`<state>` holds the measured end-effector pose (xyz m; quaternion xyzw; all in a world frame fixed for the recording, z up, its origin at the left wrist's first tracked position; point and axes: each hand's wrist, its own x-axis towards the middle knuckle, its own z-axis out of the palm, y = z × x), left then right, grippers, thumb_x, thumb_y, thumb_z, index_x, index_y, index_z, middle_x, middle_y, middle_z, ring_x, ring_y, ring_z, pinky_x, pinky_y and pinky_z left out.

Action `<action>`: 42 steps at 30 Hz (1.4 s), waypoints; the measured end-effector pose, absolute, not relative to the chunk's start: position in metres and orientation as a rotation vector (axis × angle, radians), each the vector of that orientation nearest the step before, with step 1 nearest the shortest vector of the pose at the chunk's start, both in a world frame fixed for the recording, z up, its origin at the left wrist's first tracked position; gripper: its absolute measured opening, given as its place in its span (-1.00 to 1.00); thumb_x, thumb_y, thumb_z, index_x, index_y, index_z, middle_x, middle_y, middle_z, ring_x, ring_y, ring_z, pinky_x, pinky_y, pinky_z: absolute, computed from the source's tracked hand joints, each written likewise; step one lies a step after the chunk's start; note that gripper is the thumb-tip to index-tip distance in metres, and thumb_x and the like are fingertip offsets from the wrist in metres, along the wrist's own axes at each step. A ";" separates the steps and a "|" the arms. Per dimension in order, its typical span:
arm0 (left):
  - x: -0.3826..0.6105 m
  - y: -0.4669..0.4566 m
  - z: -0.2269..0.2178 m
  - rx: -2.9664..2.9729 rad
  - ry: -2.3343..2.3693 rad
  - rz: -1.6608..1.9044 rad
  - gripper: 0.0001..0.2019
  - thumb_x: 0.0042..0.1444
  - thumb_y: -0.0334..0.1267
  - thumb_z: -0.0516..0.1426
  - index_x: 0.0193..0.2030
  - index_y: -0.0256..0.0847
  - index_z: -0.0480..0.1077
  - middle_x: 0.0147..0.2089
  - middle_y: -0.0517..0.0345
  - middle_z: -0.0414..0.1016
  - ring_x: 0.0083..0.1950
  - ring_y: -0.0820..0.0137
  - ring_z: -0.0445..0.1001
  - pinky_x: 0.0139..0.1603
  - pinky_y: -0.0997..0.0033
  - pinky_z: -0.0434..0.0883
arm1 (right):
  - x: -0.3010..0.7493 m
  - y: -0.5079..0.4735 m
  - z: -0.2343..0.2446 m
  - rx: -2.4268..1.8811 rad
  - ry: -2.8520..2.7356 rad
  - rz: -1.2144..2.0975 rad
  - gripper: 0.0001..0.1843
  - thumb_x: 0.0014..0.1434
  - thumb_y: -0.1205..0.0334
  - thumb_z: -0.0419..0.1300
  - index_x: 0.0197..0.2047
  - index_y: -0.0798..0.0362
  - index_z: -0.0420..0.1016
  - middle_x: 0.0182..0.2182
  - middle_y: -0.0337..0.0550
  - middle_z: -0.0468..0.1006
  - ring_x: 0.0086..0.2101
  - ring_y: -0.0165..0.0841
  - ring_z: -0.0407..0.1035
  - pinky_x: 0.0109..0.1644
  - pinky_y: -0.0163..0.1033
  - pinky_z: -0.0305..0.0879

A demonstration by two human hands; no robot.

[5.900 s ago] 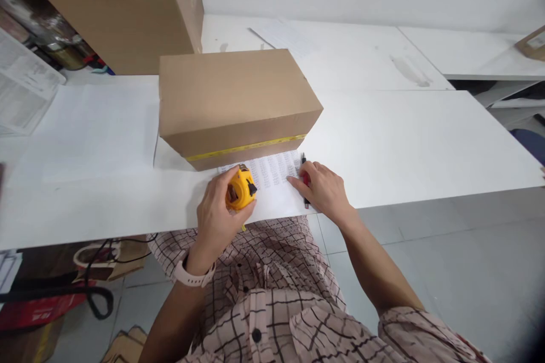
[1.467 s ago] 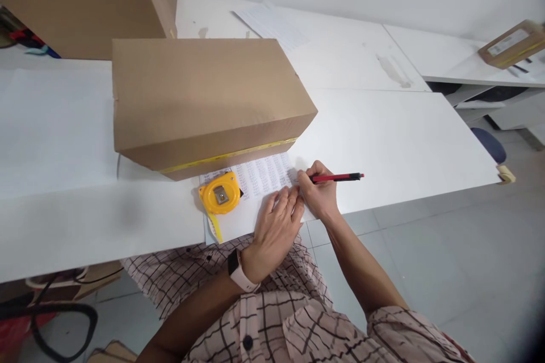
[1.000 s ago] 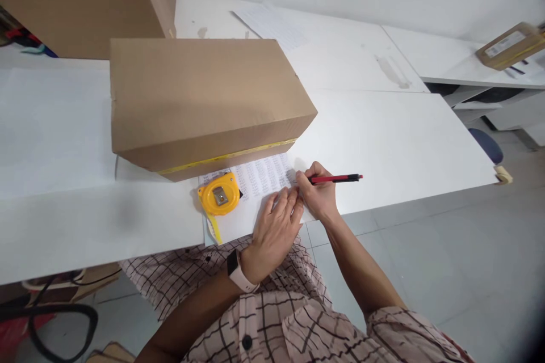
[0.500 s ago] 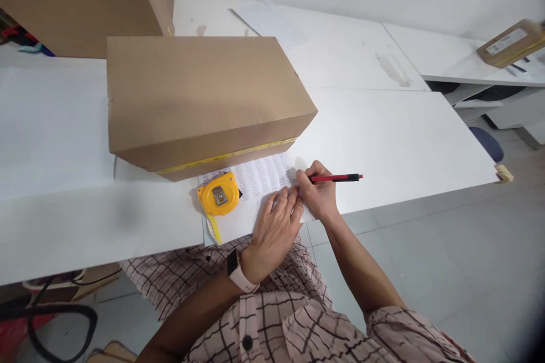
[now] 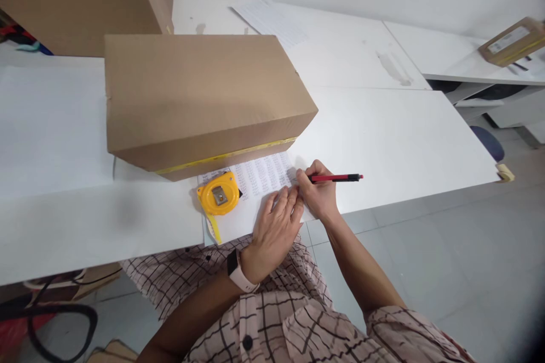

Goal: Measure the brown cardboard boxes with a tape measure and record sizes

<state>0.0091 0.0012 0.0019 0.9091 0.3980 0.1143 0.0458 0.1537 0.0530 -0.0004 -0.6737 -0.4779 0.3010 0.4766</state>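
Tape measure (image 5: 218, 195) is out of my left hand (image 5: 276, 220) since the earliest frame and lies on the handwritten sheet (image 5: 239, 222); pen (image 5: 337, 178) has gone from lying under my right hand (image 5: 318, 193) to being held in it. Last 0.5 s: hands hardly shifted.

Right hand: fingers closed on the red-and-black pen, writing grip, back end pointing right, tip low by the sheet's right side; can't tell if it touches. Left hand: flat, palm down, holding nothing, fingers spread a little on the sheet, fingertips just beside the right hand. Smartwatch (image 5: 241, 273) on left wrist, pale band.

Sheet sits at the near edge of the white table (image 5: 395, 142), columns of handwriting on it, too small to read. Yellow tape measure is on its left part, clip up, short bit of blade (image 5: 216, 229) out toward me. Closed cardboard box (image 5: 204, 91) stands right behind the sheet, yellow tape strip (image 5: 225, 156) along its near side. Bigger carton (image 5: 76, 5) behind, upper left. Printed-looking paper (image 5: 272, 21) farther back.
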 end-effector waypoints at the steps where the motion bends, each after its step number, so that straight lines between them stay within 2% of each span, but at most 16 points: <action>1: 0.009 0.001 0.002 2.778 1.216 0.349 -0.48 0.39 -0.19 0.04 0.39 -0.44 0.20 0.44 -0.19 0.25 0.43 0.08 0.21 0.37 0.05 0.26 | 0.154 0.053 0.000 -1.646 -1.171 0.736 -0.67 0.12 0.27 0.23 -0.54 -0.01 0.14 -0.62 -0.42 0.18 -0.58 -0.51 0.08 -0.48 -0.32 0.04; 6: 0.009 0.001 0.001 2.785 1.220 0.362 -0.49 0.40 -0.20 0.02 0.39 -0.43 0.20 0.43 -0.18 0.27 0.42 0.09 0.23 0.37 0.05 0.27 | 0.155 0.052 0.000 -1.651 -1.178 0.739 -0.69 0.10 0.30 0.22 -0.54 -0.01 0.14 -0.62 -0.41 0.21 -0.58 -0.51 0.10 -0.47 -0.32 0.06; 11: 0.009 0.001 0.001 2.765 1.215 0.369 -0.47 0.39 -0.20 0.04 0.40 -0.45 0.18 0.44 -0.19 0.25 0.43 0.08 0.22 0.37 0.03 0.26 | 0.155 0.053 -0.002 -1.657 -1.178 0.734 -0.67 0.13 0.24 0.23 -0.53 -0.01 0.14 -0.62 -0.41 0.19 -0.56 -0.49 0.08 -0.47 -0.31 0.06; 15: 0.010 0.002 -0.002 2.756 1.203 0.406 -0.50 0.38 -0.24 0.04 0.38 -0.44 0.20 0.44 -0.20 0.24 0.43 0.07 0.21 0.37 0.03 0.25 | 0.155 0.054 -0.003 -1.671 -1.148 0.609 -0.66 0.18 0.22 0.22 -0.51 -0.02 0.13 -0.60 -0.40 0.17 -0.54 -0.47 0.09 -0.45 -0.30 0.07; 18: 0.010 0.002 -0.001 2.717 1.189 0.466 -0.53 0.36 -0.26 0.08 0.33 -0.43 0.25 0.43 -0.22 0.25 0.42 0.04 0.23 0.36 -0.01 0.27 | 0.157 0.056 -0.002 -1.619 -1.187 0.527 -0.75 0.21 0.13 0.25 -0.40 -0.02 0.26 -0.49 -0.35 0.31 -0.47 -0.43 0.19 -0.38 -0.28 0.17; 21: 0.001 0.000 0.008 2.578 1.106 0.704 -0.65 0.32 -0.27 0.14 0.19 -0.33 0.35 0.31 -0.15 0.41 0.32 0.08 0.35 0.29 0.04 0.36 | 0.159 0.055 -0.002 -1.565 -1.400 0.462 -0.91 0.26 0.17 0.19 -0.17 -0.04 0.43 -0.28 -0.22 0.44 -0.31 -0.36 0.34 -0.24 -0.21 0.30; 25: -0.032 -0.003 0.027 2.393 1.117 1.145 -0.75 0.29 -0.36 0.16 0.09 -0.21 0.36 0.13 -0.05 0.53 0.19 0.20 0.42 0.22 0.12 0.42 | 0.157 0.054 -0.003 -1.641 -1.677 0.265 -0.70 0.24 0.39 0.05 -0.05 -0.05 0.49 -0.22 -0.12 0.40 -0.19 -0.26 0.33 -0.16 -0.14 0.31; 27: -0.055 -0.001 0.032 2.374 1.313 1.227 -0.73 0.27 -0.37 0.18 0.09 -0.19 0.35 0.13 -0.08 0.52 0.21 0.13 0.39 0.24 0.02 0.38 | 0.154 0.054 -0.004 -1.732 -1.767 0.130 -0.68 0.20 0.43 0.03 -0.07 -0.02 0.50 -0.22 -0.06 0.41 -0.16 -0.20 0.30 -0.19 -0.13 0.27; 30: -0.084 0.008 0.031 2.323 1.648 1.147 -0.62 0.21 -0.31 0.24 0.14 -0.20 0.31 0.19 -0.17 0.45 0.23 0.02 0.35 0.24 -0.11 0.36 | 0.149 0.055 -0.005 -1.855 -1.857 -0.017 -0.72 0.20 0.40 0.04 -0.12 0.02 0.52 -0.22 0.01 0.44 -0.17 -0.14 0.27 -0.21 -0.10 0.23; 34: -0.101 0.022 0.022 2.208 1.807 0.856 -0.37 0.07 -0.24 0.35 0.24 -0.20 0.21 0.17 -0.18 0.45 0.19 -0.02 0.39 0.15 -0.08 0.42 | 0.148 0.056 -0.008 -1.874 -1.875 -0.083 -0.68 0.21 0.40 0.02 -0.07 0.03 0.51 -0.22 0.02 0.47 -0.18 -0.14 0.27 -0.17 -0.08 0.21; 38: -0.105 0.026 0.025 2.053 1.730 0.836 -0.40 0.05 -0.26 0.35 0.20 -0.14 0.24 0.14 -0.08 0.48 0.17 0.03 0.45 0.16 -0.04 0.43 | 0.146 0.051 0.000 -1.696 -1.743 -0.133 -0.67 0.24 0.37 0.01 -0.02 0.02 0.52 -0.20 0.02 0.51 -0.18 -0.15 0.31 -0.08 -0.02 0.23; 40: -0.107 0.024 0.033 1.904 1.621 0.935 -0.41 0.05 -0.18 0.34 0.19 -0.10 0.24 0.17 -0.05 0.46 0.18 0.08 0.46 0.18 -0.01 0.43 | 0.139 0.046 0.014 -1.543 -1.676 -0.019 -0.72 0.28 0.30 0.03 -0.08 -0.01 0.55 -0.21 0.01 0.54 -0.18 -0.14 0.34 -0.04 0.03 0.24; 42: -0.109 0.021 0.045 1.776 1.454 0.991 -0.40 0.07 -0.09 0.32 0.20 -0.07 0.22 0.17 -0.03 0.45 0.16 0.12 0.48 0.16 0.05 0.44 | 0.128 0.041 0.035 -1.370 -1.648 0.339 -0.74 0.34 0.19 0.04 -0.11 -0.06 0.57 -0.19 -0.03 0.58 -0.16 -0.16 0.40 -0.02 0.03 0.29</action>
